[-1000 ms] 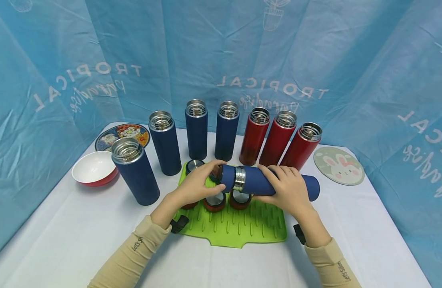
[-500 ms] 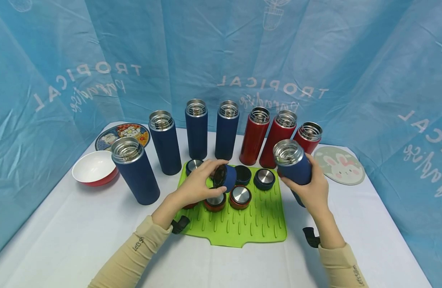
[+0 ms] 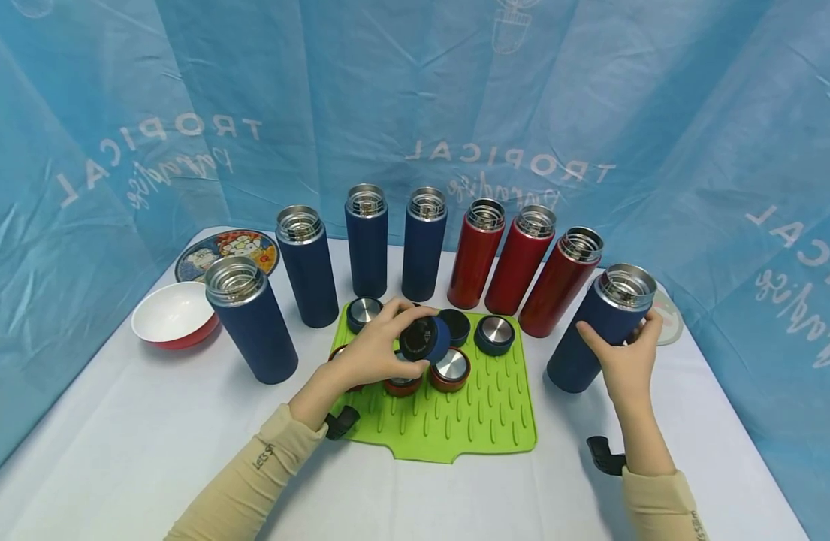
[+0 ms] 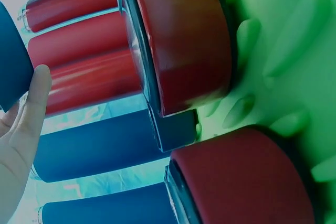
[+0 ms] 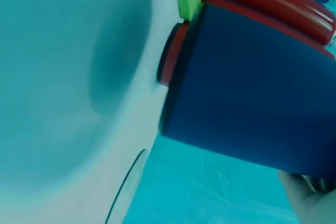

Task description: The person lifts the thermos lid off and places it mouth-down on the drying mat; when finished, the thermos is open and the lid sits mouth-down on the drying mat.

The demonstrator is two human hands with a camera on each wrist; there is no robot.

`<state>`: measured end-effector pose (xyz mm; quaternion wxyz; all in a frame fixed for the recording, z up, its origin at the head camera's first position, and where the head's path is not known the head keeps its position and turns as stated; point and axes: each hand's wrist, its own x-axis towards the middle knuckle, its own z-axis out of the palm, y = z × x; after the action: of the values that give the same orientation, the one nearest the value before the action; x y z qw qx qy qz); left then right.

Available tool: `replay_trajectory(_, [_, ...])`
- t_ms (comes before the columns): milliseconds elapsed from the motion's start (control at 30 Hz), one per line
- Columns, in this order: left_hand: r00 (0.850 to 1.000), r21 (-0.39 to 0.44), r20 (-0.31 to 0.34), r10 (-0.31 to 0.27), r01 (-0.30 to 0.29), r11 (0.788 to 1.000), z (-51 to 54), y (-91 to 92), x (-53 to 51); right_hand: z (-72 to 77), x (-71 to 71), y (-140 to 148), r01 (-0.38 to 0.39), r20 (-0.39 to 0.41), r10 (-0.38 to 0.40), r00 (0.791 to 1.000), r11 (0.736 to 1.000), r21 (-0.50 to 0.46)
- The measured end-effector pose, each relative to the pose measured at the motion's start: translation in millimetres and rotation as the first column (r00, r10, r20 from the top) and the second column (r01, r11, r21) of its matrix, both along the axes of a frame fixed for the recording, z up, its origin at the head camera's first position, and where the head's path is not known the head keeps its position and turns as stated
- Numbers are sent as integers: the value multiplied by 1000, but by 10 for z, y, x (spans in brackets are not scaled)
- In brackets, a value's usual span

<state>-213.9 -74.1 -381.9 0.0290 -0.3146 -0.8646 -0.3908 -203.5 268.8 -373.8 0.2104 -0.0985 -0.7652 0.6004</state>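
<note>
My left hand (image 3: 374, 347) pinches a blue bottle lid (image 3: 442, 342) between thumb and fingers, tilted above the green mat (image 3: 482, 413). In the left wrist view the blue lid (image 4: 11, 59) shows at the left edge, by my fingertips. To the right of the mat, my right hand (image 3: 627, 364) grips an open-topped blue bottle (image 3: 577, 361) around its upper body, nearly upright. The right wrist view shows the blue bottle (image 5: 252, 87) close to the table; whether its base touches is unclear. Several lids, including a red lid (image 3: 451, 370) and a blue lid (image 3: 494, 336), rest on the mat.
Several lidless blue bottles, one a blue bottle (image 3: 255, 338), stand at the left and back. Three red bottles, including a red bottle (image 3: 556, 293), stand right of them. A white-lined red bowl (image 3: 174, 315) and a patterned round mat (image 3: 228, 255) lie left; another round mat (image 3: 670, 319) lies right.
The blue bottle and its lid came apart. My right hand carried the bottle right and turned it from lying sideways to nearly upright. My left hand stayed over the mat with the lid.
</note>
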Motion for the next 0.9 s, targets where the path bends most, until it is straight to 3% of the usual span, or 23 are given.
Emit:
replay_trajectory(200, [1000,-17,-11,-8,8,1000,-7,50,-2,-16,-16,43,-8,4,8,1000,998,-57])
replay_trajectory(433, [999,-56,33,-36,37,998,-15,172,6,-56,-39,63,-5,2,5,1000,997,-80])
replay_trajectory(633, [998,-112,47,-42,47,993,-26,360,13,-103,-60,58,-5,3,6,1000,997,-73])
replay_trajectory(900, [998,-123,43,-51,56,991,-80,681,-8,-118,-65,41,-9,-7,8,1000,997,-83])
